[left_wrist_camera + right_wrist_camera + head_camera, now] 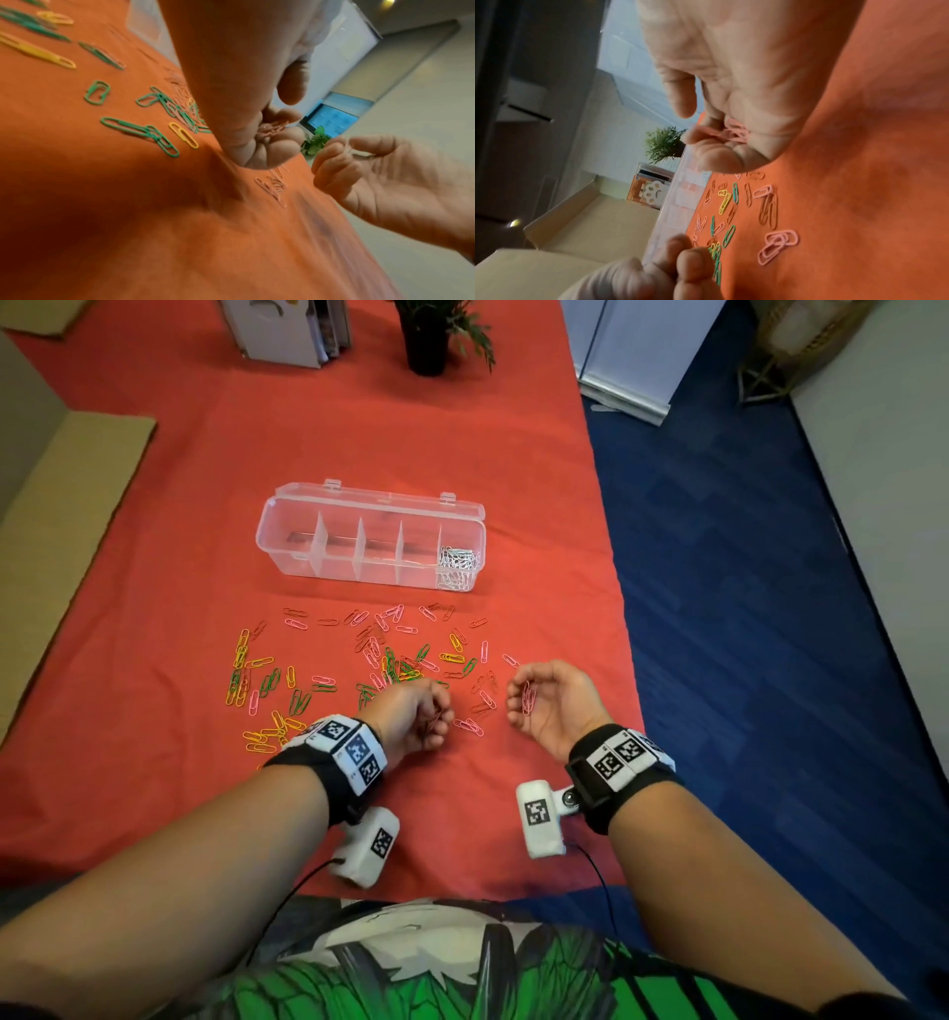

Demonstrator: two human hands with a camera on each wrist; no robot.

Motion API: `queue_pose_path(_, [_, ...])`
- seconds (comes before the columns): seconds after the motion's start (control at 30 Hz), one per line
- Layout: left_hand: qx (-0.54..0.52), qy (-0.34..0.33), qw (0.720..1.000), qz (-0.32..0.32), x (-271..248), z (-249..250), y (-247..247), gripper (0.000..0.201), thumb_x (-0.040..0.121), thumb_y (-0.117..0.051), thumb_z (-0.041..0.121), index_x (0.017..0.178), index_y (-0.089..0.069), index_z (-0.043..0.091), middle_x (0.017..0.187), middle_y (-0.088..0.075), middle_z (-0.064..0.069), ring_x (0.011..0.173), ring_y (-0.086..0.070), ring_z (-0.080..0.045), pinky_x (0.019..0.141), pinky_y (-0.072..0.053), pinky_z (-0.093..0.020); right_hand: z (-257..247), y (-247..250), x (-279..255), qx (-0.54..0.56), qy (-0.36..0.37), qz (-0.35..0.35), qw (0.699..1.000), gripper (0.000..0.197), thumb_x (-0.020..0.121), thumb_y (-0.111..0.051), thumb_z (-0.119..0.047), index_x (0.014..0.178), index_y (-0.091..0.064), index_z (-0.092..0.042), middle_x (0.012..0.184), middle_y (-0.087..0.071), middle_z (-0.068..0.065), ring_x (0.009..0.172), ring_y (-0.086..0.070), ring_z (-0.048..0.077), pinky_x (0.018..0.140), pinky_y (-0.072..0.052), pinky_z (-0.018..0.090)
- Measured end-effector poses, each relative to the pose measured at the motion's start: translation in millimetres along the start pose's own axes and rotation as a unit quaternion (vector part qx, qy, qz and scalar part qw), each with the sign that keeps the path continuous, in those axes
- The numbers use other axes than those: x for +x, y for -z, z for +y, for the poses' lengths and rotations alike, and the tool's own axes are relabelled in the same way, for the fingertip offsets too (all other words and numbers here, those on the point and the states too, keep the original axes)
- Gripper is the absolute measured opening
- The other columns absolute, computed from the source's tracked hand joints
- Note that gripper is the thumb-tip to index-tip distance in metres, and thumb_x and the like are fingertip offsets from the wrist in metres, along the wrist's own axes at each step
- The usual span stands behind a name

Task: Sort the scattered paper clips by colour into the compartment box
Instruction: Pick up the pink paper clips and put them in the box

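A clear compartment box (328,545) lies open on the red cloth, with white paper clips (455,561) in its rightmost compartment. Pink, red, green and yellow paper clips (390,660) lie scattered in front of it. My left hand (439,717) rests on the cloth with its fingers curled round a few reddish clips (273,128). My right hand (524,703) is turned palm up just to the right, its fingers cupped round a few pink clips (528,699), which the right wrist view shows in the palm (734,131). A small group of pink clips (470,725) lies between the hands.
The box's other compartments look bare. A potted plant (429,336) and a white holder with papers (287,331) stand at the far end of the table. Cardboard (61,505) lies along the left side. The table's right edge (624,618) drops to blue carpet.
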State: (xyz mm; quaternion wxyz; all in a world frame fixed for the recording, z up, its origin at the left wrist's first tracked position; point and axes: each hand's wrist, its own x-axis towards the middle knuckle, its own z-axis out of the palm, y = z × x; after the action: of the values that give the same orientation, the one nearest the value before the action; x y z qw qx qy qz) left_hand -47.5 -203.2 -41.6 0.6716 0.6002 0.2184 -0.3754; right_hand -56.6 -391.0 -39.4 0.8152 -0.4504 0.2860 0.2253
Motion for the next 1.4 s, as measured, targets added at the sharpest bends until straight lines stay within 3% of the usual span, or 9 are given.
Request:
queue_pose_path(0.13, [0.194, -0.082, 0.977, 0.043, 13, -9, -7, 0.022, 0.082, -0.059, 0.025, 0.061, -0.056, 0.017, 0.05, -0.051, 0.003, 0.041, -0.045, -0.007, 0.049, -0.038, -0.021, 8, -7, 18, -0.18, 0.006, 0.095, 0.979, 0.023, 0.09, -0.047, -0.012, 0.067, -0.049, -0.016, 0.061, -0.044, 0.0, 0.045, -0.038, 0.008, 0.041, -0.037, 0.018])
queue_pose_path(0.23, [0.483, -0.209, 0.848, 0.069, 19, -18, -8, 0.014, 0.082, -0.066, 0.029, 0.087, -0.07, 0.017, 0.084, -0.07, -0.006, 0.077, -0.061, -0.016, 0.072, -0.045, -0.025, 13, -6, 30, -0.552, 0.059, 0.117, 0.823, 0.017, 0.084, -0.053, -0.011, 0.069, -0.056, -0.02, 0.076, -0.058, 0.003, 0.068, -0.053, 0.016, 0.06, -0.04, 0.021])
queue_pose_path(0.33, [0.594, -0.26, 0.758, 0.07, 19, -24, -7, 0.026, 0.083, -0.062, 0.027, 0.107, -0.066, 0.02, 0.106, -0.061, -0.009, 0.104, -0.056, -0.025, 0.086, -0.042, -0.029, 22, -8, 32, -0.692, 0.121, 0.109, 0.703, 0.008, 0.081, -0.054, -0.012, 0.082, -0.062, -0.014, 0.099, -0.064, 0.012, 0.094, -0.06, 0.026, 0.081, -0.046, 0.026])
queue_pose_path(0.47, [0.629, -0.279, 0.722, 0.068, 20, -30, -4, 0.022, 0.088, -0.055, 0.025, 0.103, -0.062, 0.012, 0.108, -0.059, -0.012, 0.106, -0.054, -0.029, 0.087, -0.039, -0.032, 32, -12, 36, -0.744, 0.179, 0.083, 0.638, 0.021, 0.08, -0.053, -0.009, 0.1, -0.059, -0.006, 0.109, -0.055, 0.018, 0.105, -0.054, 0.035, 0.093, -0.045, 0.037])
queue_pose_path(0.57, [0.6, -0.271, 0.751, 0.06, 21, -32, 4, 0.018, 0.088, -0.052, 0.021, 0.096, -0.061, 0.007, 0.105, -0.06, -0.015, 0.104, -0.054, -0.031, 0.09, -0.04, -0.035, 35, -13, 36, -0.765, 0.185, 0.081, 0.612, 0.022, 0.082, -0.052, -0.009, 0.103, -0.056, -0.005, 0.11, -0.053, 0.018, 0.105, -0.053, 0.036, 0.093, -0.045, 0.039])
queue_pose_path(0.67, [0.521, -0.283, 0.803, 0.07, 20, -28, 10, 0.015, 0.09, -0.051, 0.017, 0.09, -0.059, 0.005, 0.097, -0.062, -0.015, 0.096, -0.054, -0.028, 0.086, -0.039, -0.033, 33, -14, 36, -0.747, 0.159, 0.066, 0.643, 0.016, 0.084, -0.053, -0.011, 0.098, -0.058, -0.006, 0.109, -0.054, 0.017, 0.101, -0.054, 0.034, 0.093, -0.045, 0.037])
queue_pose_path(0.93, [0.131, -0.154, 0.978, 0.06, 16, -11, 25, 0.026, 0.093, -0.046, 0.004, 0.084, -0.055, 0.026, 0.069, -0.042, 0.003, 0.057, -0.04, -0.008, 0.058, -0.035, -0.026, 12, -7, 31, -0.419, 0.092, 0.092, 0.899, 0.03, 0.084, -0.051, 0.004, 0.081, -0.055, -0.026, 0.06, -0.045, -0.006, 0.045, -0.037, 0.002, 0.042, -0.029, 0.014])
queue_pose_path(1.17, [-0.089, -0.051, 0.994, 0.047, -1, 8, 31, 0.025, 0.092, -0.032, 0.005, 0.078, -0.05, 0.015, 0.069, -0.048, -0.003, 0.055, -0.044, -0.013, 0.044, -0.043, -0.017, 12, -12, 32, -0.406, 0.098, 0.16, 0.894, 0.024, 0.088, -0.047, -0.006, 0.071, -0.053, -0.022, 0.063, -0.059, -0.005, 0.034, -0.044, -0.004, 0.039, -0.03, 0.008])
queue_pose_path(1.4, [-0.119, -0.059, 0.984, 0.12, 7, 13, 46, 0.023, 0.091, -0.04, 0.012, 0.074, -0.054, 0.016, 0.055, -0.041, 0.003, 0.039, -0.046, -0.005, 0.043, -0.047, -0.017, 13, -25, 17, -0.222, 0.0, 0.095, 0.97, 0.021, 0.087, -0.045, -0.001, 0.07, -0.048, -0.014, 0.059, -0.041, 0.003, 0.044, -0.042, 0.012, 0.035, -0.036, 0.015])
